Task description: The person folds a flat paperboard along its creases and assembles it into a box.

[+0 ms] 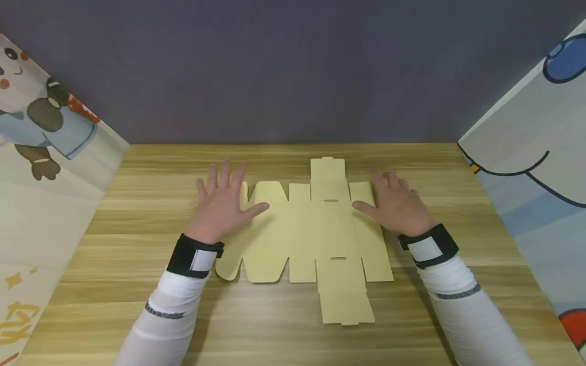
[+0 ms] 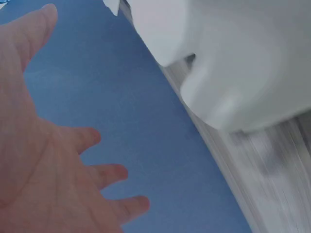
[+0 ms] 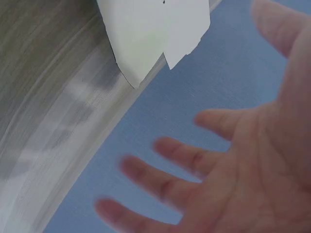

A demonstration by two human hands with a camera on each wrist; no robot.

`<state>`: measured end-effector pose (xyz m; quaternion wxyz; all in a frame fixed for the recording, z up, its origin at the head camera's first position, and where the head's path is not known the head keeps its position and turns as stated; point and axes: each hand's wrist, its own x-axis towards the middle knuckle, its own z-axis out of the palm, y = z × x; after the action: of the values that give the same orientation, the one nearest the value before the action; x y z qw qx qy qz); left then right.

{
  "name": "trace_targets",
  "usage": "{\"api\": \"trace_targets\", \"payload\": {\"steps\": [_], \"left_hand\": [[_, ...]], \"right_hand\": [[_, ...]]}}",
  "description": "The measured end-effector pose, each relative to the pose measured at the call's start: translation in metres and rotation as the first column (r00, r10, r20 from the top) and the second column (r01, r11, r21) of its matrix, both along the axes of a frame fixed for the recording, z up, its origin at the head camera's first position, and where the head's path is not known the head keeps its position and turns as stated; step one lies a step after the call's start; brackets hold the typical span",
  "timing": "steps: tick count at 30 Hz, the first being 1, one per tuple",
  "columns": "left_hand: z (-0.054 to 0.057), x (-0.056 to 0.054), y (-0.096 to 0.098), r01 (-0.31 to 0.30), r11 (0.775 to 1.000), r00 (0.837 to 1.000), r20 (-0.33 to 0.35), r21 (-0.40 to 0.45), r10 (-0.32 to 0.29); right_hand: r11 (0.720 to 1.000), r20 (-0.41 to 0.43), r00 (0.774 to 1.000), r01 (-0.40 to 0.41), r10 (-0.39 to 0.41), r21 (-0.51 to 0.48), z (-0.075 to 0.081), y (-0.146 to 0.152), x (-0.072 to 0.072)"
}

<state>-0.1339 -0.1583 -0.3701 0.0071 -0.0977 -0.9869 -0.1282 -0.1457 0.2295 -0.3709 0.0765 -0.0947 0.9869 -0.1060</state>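
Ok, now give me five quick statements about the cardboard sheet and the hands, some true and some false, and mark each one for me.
1. In the head view, the left hand and the right hand each overlap an end of the cardboard sheet. True.
2. The sheet is folded up into a closed box. False: it lies unfolded on the wooden table.
3. Two narrow slots are cut in the sheet. True.
4. The left hand is clenched in a fist. False: its fingers are spread.
5. Each wrist has a black strap around it. True.
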Motion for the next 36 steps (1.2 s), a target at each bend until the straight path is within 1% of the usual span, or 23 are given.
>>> {"api": "trace_targets", "payload": {"steps": [4, 6, 8, 12, 15, 18, 22, 27, 33, 36], "left_hand": [[0.001, -0.004, 0.015, 0.078, 0.997, 0.996, -0.043, -0.007, -0.078], [0.001, -0.005, 0.024, 0.117, 0.993, 0.992, -0.039, -0.019, -0.118], [0.000, -0.006, 0.033, 0.153, 0.988, 0.988, -0.015, -0.026, -0.153], [-0.008, -0.005, 0.048, 0.207, 0.978, 0.978, 0.033, -0.025, -0.206], [-0.016, -0.004, 0.055, 0.239, 0.970, 0.971, 0.029, -0.031, -0.239], [-0.024, -0.004, 0.057, 0.265, 0.962, 0.964, 0.019, -0.057, -0.265], [-0.030, -0.002, 0.057, 0.272, 0.959, 0.962, 0.035, -0.081, -0.270], [-0.032, 0.003, 0.055, 0.247, 0.965, 0.969, 0.031, -0.083, -0.246], [-0.029, 0.012, 0.054, 0.214, 0.968, 0.977, 0.014, -0.128, -0.214], [-0.025, 0.015, 0.053, 0.193, 0.972, 0.981, 0.023, -0.132, -0.192]], "right_hand": [[1.000, 0.074, 0.997, 0.002, -0.003, 0.018, 0.000, 0.006, -0.001], [1.000, 0.113, 0.994, -0.004, 0.001, 0.027, 0.000, 0.009, -0.001], [0.999, 0.143, 0.990, -0.010, 0.005, 0.031, 0.000, 0.011, -0.001], [1.000, 0.195, 0.981, -0.017, 0.012, 0.022, 0.000, 0.011, 0.001], [1.000, 0.231, 0.973, -0.017, 0.014, 0.008, -0.001, 0.011, 0.002], [1.000, 0.250, 0.968, -0.013, 0.014, -0.004, -0.003, 0.010, 0.002], [0.999, 0.263, 0.965, -0.005, 0.016, -0.041, -0.006, 0.008, -0.001], [0.995, 0.264, 0.964, -0.009, 0.035, -0.098, -0.010, 0.008, -0.009], [0.982, 0.279, 0.957, -0.028, 0.081, -0.188, -0.015, 0.012, -0.018], [0.968, 0.275, 0.955, -0.037, 0.108, -0.249, -0.017, 0.011, -0.023]]}}
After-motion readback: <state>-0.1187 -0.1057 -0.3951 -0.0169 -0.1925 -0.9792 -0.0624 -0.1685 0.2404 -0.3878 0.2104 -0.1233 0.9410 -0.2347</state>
